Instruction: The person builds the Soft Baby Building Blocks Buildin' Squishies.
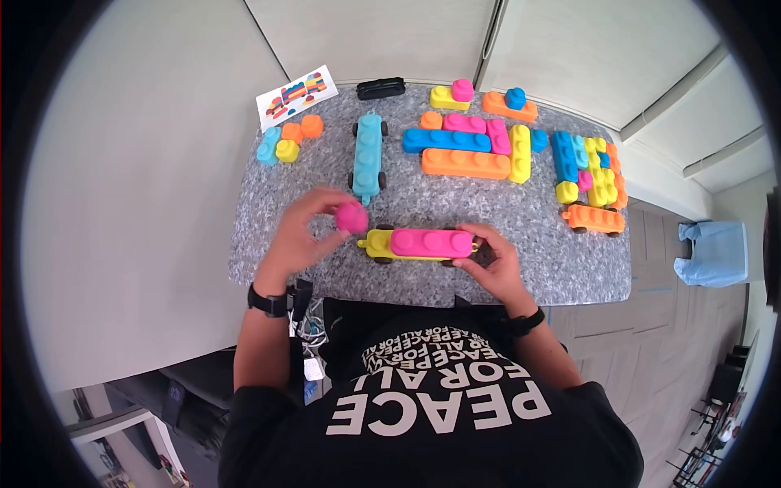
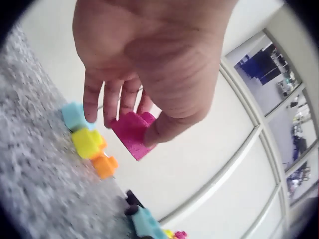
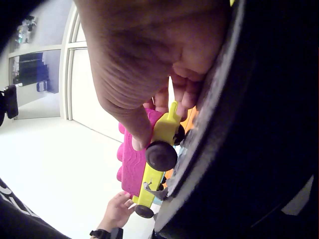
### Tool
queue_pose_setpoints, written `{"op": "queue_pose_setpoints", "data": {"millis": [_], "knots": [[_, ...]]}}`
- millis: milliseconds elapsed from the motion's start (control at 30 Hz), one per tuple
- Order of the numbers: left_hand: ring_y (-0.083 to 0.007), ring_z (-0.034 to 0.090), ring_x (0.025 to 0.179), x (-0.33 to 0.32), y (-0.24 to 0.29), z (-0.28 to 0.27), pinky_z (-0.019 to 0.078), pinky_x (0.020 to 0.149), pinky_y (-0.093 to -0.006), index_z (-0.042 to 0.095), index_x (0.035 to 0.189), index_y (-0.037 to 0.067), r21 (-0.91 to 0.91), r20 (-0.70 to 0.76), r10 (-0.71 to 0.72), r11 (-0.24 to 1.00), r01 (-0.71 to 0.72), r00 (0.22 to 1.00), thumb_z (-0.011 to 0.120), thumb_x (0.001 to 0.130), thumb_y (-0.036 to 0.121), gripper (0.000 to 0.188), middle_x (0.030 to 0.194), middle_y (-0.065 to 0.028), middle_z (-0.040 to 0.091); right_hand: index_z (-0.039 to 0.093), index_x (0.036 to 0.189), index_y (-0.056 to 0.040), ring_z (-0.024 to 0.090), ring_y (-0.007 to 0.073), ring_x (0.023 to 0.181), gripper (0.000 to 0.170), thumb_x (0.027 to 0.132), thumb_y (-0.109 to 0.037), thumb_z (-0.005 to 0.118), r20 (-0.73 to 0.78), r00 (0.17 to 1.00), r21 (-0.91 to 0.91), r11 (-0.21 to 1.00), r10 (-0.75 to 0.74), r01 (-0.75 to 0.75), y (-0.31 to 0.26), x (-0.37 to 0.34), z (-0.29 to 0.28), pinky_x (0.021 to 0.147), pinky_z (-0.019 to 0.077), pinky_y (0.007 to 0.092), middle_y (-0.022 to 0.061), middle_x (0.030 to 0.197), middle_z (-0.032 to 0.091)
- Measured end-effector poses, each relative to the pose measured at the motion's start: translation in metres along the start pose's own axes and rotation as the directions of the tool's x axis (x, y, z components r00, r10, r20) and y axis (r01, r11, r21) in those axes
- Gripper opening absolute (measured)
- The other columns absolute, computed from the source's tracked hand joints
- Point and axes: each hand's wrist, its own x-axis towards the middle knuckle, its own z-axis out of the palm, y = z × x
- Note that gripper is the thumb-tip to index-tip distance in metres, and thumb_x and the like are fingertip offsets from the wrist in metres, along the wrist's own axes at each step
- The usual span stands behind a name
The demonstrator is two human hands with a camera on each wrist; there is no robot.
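Observation:
My left hand (image 1: 303,232) pinches a small pink building block (image 1: 351,218) between thumb and fingers, off the table and just past the left end of a yellow toy train car (image 1: 377,244). In the left wrist view, the thumb lies against one side of that pink block (image 2: 133,133). A long pink block (image 1: 431,242) sits on the yellow car, leaving a yellow stretch bare at its left end. My right hand (image 1: 496,264) grips this car's right end, its thumb against the long pink block (image 3: 133,169) beside a black wheel (image 3: 162,156).
A light blue wheeled car (image 1: 368,153) stands behind the left hand. Loose blocks, including a long orange one (image 1: 465,163), lie at the back middle. An orange car (image 1: 595,219) stands at the right among more blocks. A picture card (image 1: 297,98) and black glasses (image 1: 381,88) lie at the back.

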Motion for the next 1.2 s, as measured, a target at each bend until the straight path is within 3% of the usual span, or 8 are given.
{"op": "queue_pose_setpoints", "data": {"millis": [100, 200, 300, 500, 600, 800, 1200], "knots": [[-0.0302, 0.077, 0.128, -0.001, 0.011, 0.021, 0.0605, 0.111, -0.0428, 0.076, 0.141, 0.006, 0.049, 0.139, -0.045, 0.998, 0.038, 0.989, 0.091, 0.090, 0.004, 0.053, 0.138, -0.0133, 0.077, 0.077, 0.146, -0.0065, 0.068, 0.0174, 0.110, 0.068, 0.083, -0.003, 0.101, -0.010, 1.000, 0.034, 0.999, 0.007, -0.007, 0.004, 0.000, 0.002, 0.098, 0.0540, 0.0314, 0.0068, 0.135, 0.080], [-0.0309, 0.077, 0.127, -0.003, 0.008, 0.034, 0.0601, 0.112, -0.0426, 0.077, 0.140, 0.006, 0.021, 0.156, -0.059, 0.998, 0.057, 0.986, 0.093, 0.089, 0.007, 0.053, 0.139, -0.0142, 0.078, 0.078, 0.145, -0.0069, 0.069, 0.0174, 0.109, 0.067, 0.082, -0.003, 0.101, -0.012, 1.000, -0.003, 1.000, -0.001, 0.001, 0.000, 0.000, 0.001, 0.097, 0.0544, 0.0316, 0.0065, 0.133, 0.080], [-0.0333, 0.079, 0.125, -0.003, 0.004, 0.042, 0.0613, 0.110, -0.0433, 0.078, 0.137, 0.007, 0.015, 0.106, 0.002, 1.000, -0.003, 0.994, 0.094, 0.089, 0.009, 0.051, 0.135, -0.0147, 0.081, 0.078, 0.145, -0.0073, 0.070, 0.0178, 0.109, 0.067, 0.082, -0.003, 0.101, -0.005, 1.000, -0.034, 0.999, -0.006, 0.006, -0.002, 0.000, -0.001, 0.096, 0.0548, 0.0319, 0.0069, 0.132, 0.080], [-0.0317, 0.080, 0.125, -0.009, 0.000, 0.054, 0.0613, 0.112, -0.0435, 0.081, 0.136, 0.008, -0.071, 0.084, -0.081, 0.994, 0.087, 0.993, 0.099, 0.086, 0.010, 0.052, 0.132, -0.0119, 0.084, 0.078, 0.145, -0.0077, 0.071, 0.0194, 0.108, 0.066, 0.083, -0.005, 0.101, -0.008, 1.000, -0.026, 1.000, -0.014, 0.014, 0.000, 0.001, 0.000, 0.096, 0.0550, 0.0322, 0.0079, 0.132, 0.080], [-0.0311, 0.080, 0.126, -0.012, -0.007, 0.056, 0.0613, 0.112, -0.0429, 0.081, 0.136, 0.008, -0.024, 0.070, -0.028, 0.999, 0.029, 0.997, 0.101, 0.084, 0.011, 0.056, 0.134, -0.0116, 0.084, 0.078, 0.145, -0.0078, 0.071, 0.0198, 0.109, 0.066, 0.083, -0.005, 0.101, -0.006, 1.000, -0.041, 0.999, -0.016, 0.015, -0.001, 0.001, 0.000, 0.096, 0.0551, 0.0325, 0.0081, 0.132, 0.080], [-0.0307, 0.080, 0.126, -0.013, -0.001, 0.064, 0.0617, 0.111, -0.0421, 0.081, 0.136, 0.009, -0.014, 0.030, -0.062, 0.998, 0.062, 0.998, 0.104, 0.081, 0.014, 0.060, 0.136, -0.0111, 0.083, 0.078, 0.145, -0.0077, 0.072, 0.0203, 0.111, 0.065, 0.084, -0.005, 0.101, -0.002, 1.000, -0.036, 0.999, -0.016, 0.016, -0.001, 0.001, 0.000, 0.096, 0.0550, 0.0327, 0.0083, 0.133, 0.080], [-0.0241, 0.079, 0.127, -0.015, -0.021, 0.092, 0.0626, 0.110, -0.0377, 0.082, 0.135, 0.008, -0.226, -0.004, -0.109, 0.969, 0.105, 0.994, 0.105, 0.079, 0.006, 0.061, 0.140, -0.0106, 0.081, 0.078, 0.145, -0.0069, 0.070, 0.0184, 0.110, 0.065, 0.084, -0.005, 0.100, -0.002, 1.000, -0.009, 1.000, -0.004, 0.004, -0.001, 0.001, 0.000, 0.096, 0.0542, 0.0314, 0.0080, 0.133, 0.079]]}}
